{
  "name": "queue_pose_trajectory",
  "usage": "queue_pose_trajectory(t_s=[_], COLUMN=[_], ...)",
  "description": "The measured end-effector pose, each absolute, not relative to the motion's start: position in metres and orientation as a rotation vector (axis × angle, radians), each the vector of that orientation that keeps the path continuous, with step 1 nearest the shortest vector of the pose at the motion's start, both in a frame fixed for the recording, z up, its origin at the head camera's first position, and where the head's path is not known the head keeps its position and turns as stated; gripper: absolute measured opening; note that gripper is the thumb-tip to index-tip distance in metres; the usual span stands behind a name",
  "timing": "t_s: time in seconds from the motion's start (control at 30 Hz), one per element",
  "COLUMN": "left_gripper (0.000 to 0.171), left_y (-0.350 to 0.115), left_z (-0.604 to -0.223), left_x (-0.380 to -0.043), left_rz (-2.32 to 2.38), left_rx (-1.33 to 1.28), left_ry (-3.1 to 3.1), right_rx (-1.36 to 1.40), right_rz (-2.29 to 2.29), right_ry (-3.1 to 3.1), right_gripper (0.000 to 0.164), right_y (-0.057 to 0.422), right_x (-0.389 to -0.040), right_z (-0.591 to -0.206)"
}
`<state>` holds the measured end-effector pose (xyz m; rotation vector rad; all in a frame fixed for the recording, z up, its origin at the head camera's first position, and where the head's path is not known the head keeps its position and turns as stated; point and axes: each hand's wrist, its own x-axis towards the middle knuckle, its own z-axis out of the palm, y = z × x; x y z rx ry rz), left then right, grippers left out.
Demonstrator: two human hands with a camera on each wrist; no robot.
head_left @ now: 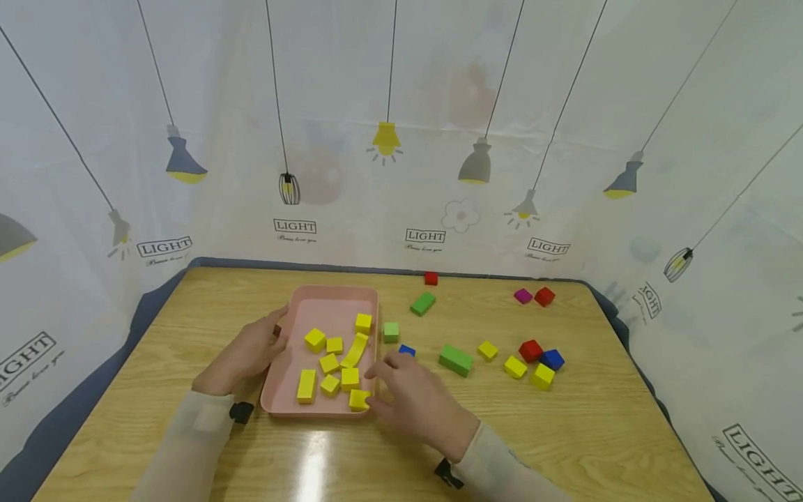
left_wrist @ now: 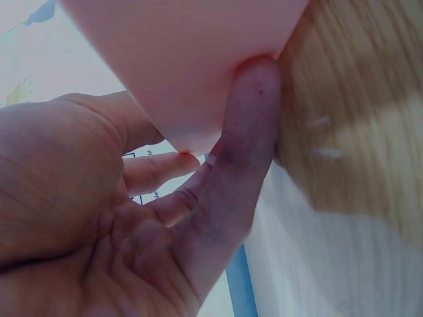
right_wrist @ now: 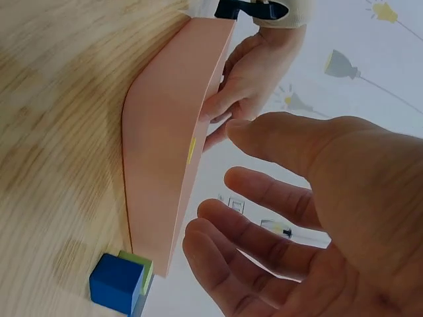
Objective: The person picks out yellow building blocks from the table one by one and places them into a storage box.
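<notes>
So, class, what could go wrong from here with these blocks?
The right hand, close to a blue block, might nudge it. The left hand might jolt the tray it holds, sliding the yellow blocks inside. The red block near the table edge might fall if bumped.

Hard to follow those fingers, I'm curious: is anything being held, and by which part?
The left hand holds the pink tray by its left side; the right hand holds nothing.
</notes>
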<state>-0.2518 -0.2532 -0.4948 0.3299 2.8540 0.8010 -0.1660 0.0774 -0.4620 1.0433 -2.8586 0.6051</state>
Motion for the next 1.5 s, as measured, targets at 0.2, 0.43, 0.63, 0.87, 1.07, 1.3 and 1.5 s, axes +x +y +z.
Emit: queue_pose_trajectory(t_s=[0.2,0.43,0.63,0.87,1.07,1.3,1.5], left_gripper=[0.063,0.063,0.062,0.062,0.063,0.062,0.063], left_y=[-0.253,-0.254,-0.252,-0.251,-0.251,-0.251,-0.251], left_z=[-0.494,-0.495,-0.495,-0.494,-0.494,-0.492,-0.492], left_x=[-0.252,-0.252,-0.252,-0.252,-0.251,-0.250,-0.250], left_rz=[0.808,0.807,0.792,0.790,0.785,0.784,0.776], left_rx=[0.329,0.317,0.312,0.311,0.313,0.312,0.324], left_ry=[2.844,2.850,2.849,2.859,2.861,2.861,2.868], right_rx=[0.937,0.808,0.612,0.487,0.415,0.344,0.283], right_rz=[0.599,0.587,0.588,0.570,0.619,0.643,0.673], right_ry=[-2.853,-2.840,-2.892,-2.852,-2.820,-2.864,-2.960], right_gripper=[0.036,0.037,0.038,0.038,0.037,0.036,0.036], right_y=[0.094,0.117,0.139,0.170,0.196,0.217,0.225], right_x=[-0.171,-0.178,-0.186,-0.198,-0.206,-0.214,-0.222], right_z=[-0.468,-0.469,-0.466,-0.467,-0.470,-0.475,-0.484])
